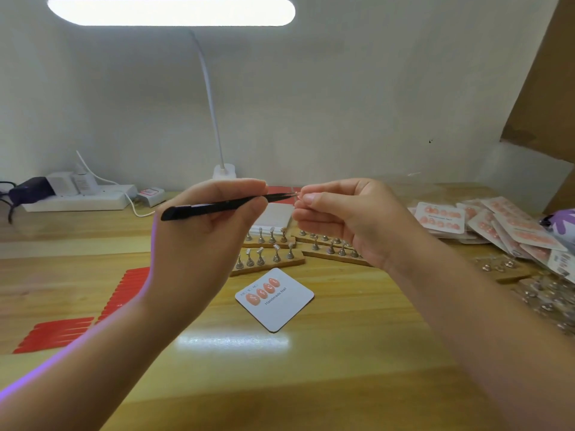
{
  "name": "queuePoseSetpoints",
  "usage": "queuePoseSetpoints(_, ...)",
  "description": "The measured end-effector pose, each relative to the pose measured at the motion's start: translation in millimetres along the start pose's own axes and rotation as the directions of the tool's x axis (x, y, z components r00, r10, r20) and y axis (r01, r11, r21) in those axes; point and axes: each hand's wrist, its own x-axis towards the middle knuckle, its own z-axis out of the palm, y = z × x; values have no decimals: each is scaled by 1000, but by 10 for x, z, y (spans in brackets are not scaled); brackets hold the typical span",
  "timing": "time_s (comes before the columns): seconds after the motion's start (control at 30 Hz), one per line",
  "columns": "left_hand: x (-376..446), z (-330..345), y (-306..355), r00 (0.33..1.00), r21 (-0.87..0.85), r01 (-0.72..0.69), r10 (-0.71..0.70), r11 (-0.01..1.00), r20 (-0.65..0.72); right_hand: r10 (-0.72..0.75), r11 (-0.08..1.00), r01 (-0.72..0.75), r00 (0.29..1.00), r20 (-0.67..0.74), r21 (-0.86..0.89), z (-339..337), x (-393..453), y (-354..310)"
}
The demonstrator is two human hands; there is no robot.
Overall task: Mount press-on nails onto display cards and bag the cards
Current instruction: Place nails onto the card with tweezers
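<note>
- Display card, white, square with rounded corners, lies flat on the wooden table near centre, turned at an angle; four pink press-on nails sit in a row along its upper-left edge, print reads "Handmade Nail".
- Left hand raised above the table, fingers and thumb curled round black tweezers; tweezer tips point right, toward the other hand.
- Right hand raised opposite, fingertips drawn together in a pinch right at the tweezer tips; something tiny is held there, too small to identify.
- Nail stands: wooden strips with small metal pegs, several rows, behind the card and partly hidden by both hands.
- Finished cards with pink nails, in clear bags, piled overlapping at the right edge of the table.
- Red strips fanned out flat at the left, some under the left forearm.
- Loose metal pegs scattered at far right, blurred.
- Desk lamp lit overhead, on a white gooseneck from a base at the back wall; its glare reflects on the table below the card.
- White power strip with plugs at back left.
</note>
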Motion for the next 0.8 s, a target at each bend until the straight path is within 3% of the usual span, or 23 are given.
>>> queuePoseSetpoints(0.6,-47,28,38,991,60,-129,127,990,34,-103,989,95,992,-72,-111,58,-27,49)
queuePoseSetpoints(0.8,-69,35,18,966,119,-256,250,959,65,-119,986,107,989,-91,-128,91,-33,73)
